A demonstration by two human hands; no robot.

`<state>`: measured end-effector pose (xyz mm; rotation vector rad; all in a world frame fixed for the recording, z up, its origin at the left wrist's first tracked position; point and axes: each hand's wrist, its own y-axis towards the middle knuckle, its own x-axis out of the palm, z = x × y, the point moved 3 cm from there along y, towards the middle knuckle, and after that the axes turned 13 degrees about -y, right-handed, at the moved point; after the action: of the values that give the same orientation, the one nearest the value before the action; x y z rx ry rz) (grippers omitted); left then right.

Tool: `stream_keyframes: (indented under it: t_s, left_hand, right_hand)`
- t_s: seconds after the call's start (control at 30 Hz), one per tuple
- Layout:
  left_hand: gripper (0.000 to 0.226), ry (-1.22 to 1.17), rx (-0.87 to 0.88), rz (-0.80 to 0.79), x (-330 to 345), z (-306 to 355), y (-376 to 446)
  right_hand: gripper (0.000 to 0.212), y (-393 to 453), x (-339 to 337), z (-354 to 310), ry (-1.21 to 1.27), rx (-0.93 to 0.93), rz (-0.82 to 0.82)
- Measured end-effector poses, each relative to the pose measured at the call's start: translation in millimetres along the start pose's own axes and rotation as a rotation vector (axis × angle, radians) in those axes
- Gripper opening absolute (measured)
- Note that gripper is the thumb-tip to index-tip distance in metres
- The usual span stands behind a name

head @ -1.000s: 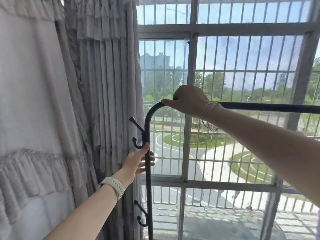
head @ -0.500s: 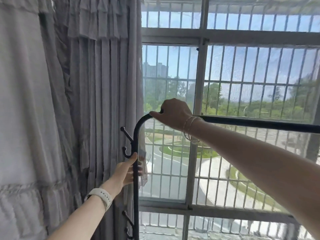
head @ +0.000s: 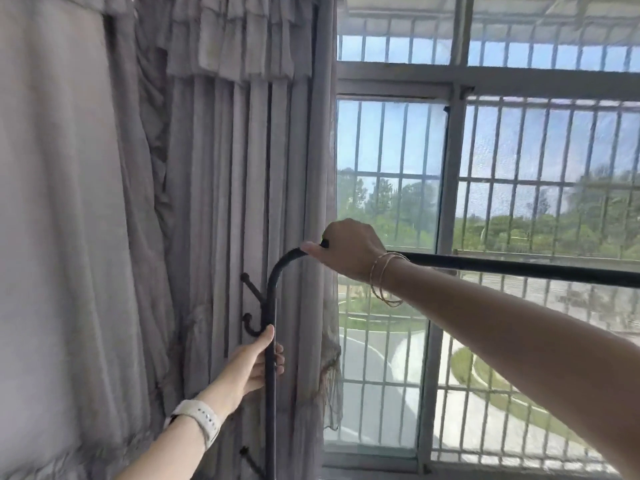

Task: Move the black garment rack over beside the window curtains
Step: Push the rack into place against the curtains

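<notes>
The black garment rack [head: 519, 265] is a thin metal frame with a curved top corner and side hooks. Its upright post stands in front of the grey pleated window curtains [head: 221, 202], touching or nearly touching them. My right hand [head: 346, 251] grips the top bar just right of the curved corner. My left hand [head: 258, 362] wraps the upright post below the upper hook. The rack's base is out of view.
A barred window [head: 450, 202] with a grey frame fills the right half, close behind the rack's top bar. A pale ruffled curtain panel [head: 59, 237] hangs at far left. The window sill [head: 381, 464] runs along the bottom.
The rack's corner and both hands have shifted left against the background, from in front of the window glass to in front of the grey curtains. Both grips stay the same.
</notes>
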<state>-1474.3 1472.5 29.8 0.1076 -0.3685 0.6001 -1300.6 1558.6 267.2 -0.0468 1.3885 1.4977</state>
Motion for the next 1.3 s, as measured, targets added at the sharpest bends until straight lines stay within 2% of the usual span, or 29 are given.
stream_keyframes:
  t_s: [0.27,0.6,0.93,1.3]
  left_hand:
    - [0.068,-0.036,0.041,0.072,-79,25,25]
    - [0.063,0.013,0.117,0.059,-126,41,9]
    - [0.061,0.058,0.165,0.097,-127,46,-9]
    - [0.063,0.073,0.151,0.12,-132,48,8]
  right_hand:
    - [0.065,54,29,-62,0.026,-0.05,0.018]
    - [0.069,74,35,-97,0.131,-0.114,0.073]
    - [0.063,68,40,-101,0.249,-0.087,0.101]
    - [0.064,72,44,-107,0.228,0.008,0.053]
